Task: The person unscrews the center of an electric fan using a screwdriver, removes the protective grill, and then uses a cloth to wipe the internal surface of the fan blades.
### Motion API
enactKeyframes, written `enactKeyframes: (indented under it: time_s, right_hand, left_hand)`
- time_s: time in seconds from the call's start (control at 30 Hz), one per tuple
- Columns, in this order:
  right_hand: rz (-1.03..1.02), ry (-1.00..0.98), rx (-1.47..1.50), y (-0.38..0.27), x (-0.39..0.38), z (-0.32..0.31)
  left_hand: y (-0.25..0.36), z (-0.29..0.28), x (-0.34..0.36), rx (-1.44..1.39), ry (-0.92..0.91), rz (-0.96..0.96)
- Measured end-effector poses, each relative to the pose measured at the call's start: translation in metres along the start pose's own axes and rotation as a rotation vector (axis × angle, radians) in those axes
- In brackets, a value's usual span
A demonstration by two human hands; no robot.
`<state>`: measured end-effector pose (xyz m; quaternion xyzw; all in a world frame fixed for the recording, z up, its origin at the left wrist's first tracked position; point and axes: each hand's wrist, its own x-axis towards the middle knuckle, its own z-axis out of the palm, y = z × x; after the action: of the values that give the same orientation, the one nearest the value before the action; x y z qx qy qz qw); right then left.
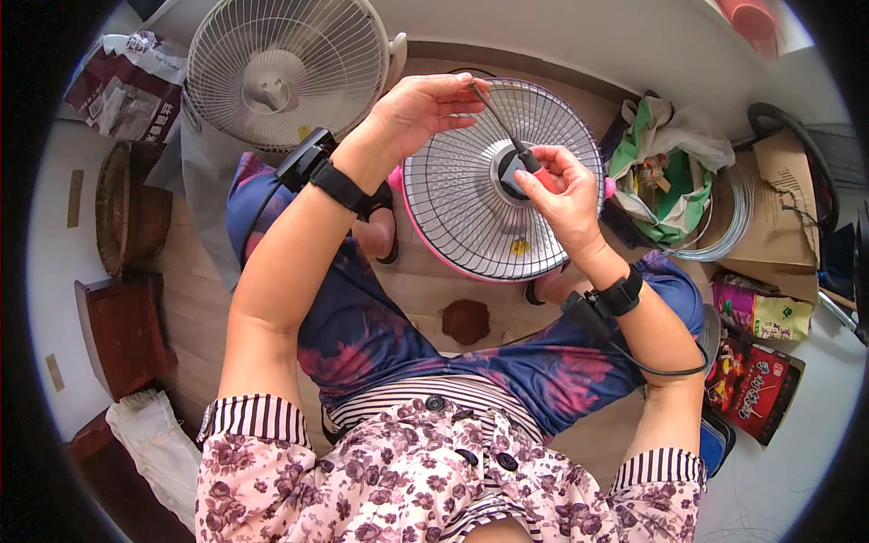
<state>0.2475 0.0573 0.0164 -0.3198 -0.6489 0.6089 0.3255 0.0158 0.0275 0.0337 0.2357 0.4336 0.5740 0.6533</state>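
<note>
My right hand (pixel 563 185) is closed around the red and black handle of a screwdriver (pixel 511 136). Its long dark shaft slants up and left to my left hand (pixel 430 110), whose thumb and forefinger pinch at the tip. Whether a small screw is also between those fingers, I cannot tell. Both hands are above a round, fan-shaped electric heater (pixel 471 240) with a pink rim, a dark wire grille and a silvery dish. Its dark centre is partly covered by my right hand. The heater lies face up between my legs.
A white fan (pixel 281 63) with a wire guard stands at the far left, a woven basket (pixel 131 208) nearer. At the right are a green and white bag (pixel 665 185), a wire coil (pixel 738 222), a cardboard box (pixel 778 199) and a red box (pixel 756 385). A brown piece (pixel 465 321) lies on the floor.
</note>
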Motion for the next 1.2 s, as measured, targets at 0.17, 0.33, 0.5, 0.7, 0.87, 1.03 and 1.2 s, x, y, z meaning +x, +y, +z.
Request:
enactKeyframes:
  time_s: [0.17, 0.33, 0.5, 0.7, 0.87, 1.03, 1.2]
  right_hand:
    - [-0.001, 0.007, -0.016, 0.0, -0.002, 0.001]
    - [-0.032, 0.058, -0.096, 0.0, -0.002, -0.001]
    - [-0.135, 0.029, -0.275, 0.0, -0.003, -0.002]
    - [-0.124, 0.075, -0.278, 0.0, -0.003, -0.004]
    - [-0.148, 0.089, -0.263, 0.002, -0.003, -0.001]
    - [-0.1, 0.085, -0.252, 0.002, -0.004, -0.001]
    - [-0.054, 0.034, -0.135, 0.002, -0.005, 0.0]
  left_hand:
    - [-0.008, -0.001, 0.001, 0.023, 0.052, 0.012]
    - [-0.01, -0.001, 0.002, -0.007, 0.054, 0.005]
    - [-0.013, -0.005, 0.004, -0.139, 0.094, -0.038]
    - [-0.011, -0.002, 0.005, -0.11, 0.162, 0.001]
    - [-0.011, -0.001, 0.002, -0.018, 0.172, 0.045]
    - [-0.014, 0.004, 0.002, 0.205, 0.271, 0.168]
    - [-0.02, 0.003, 0.007, 0.388, 0.261, 0.345]
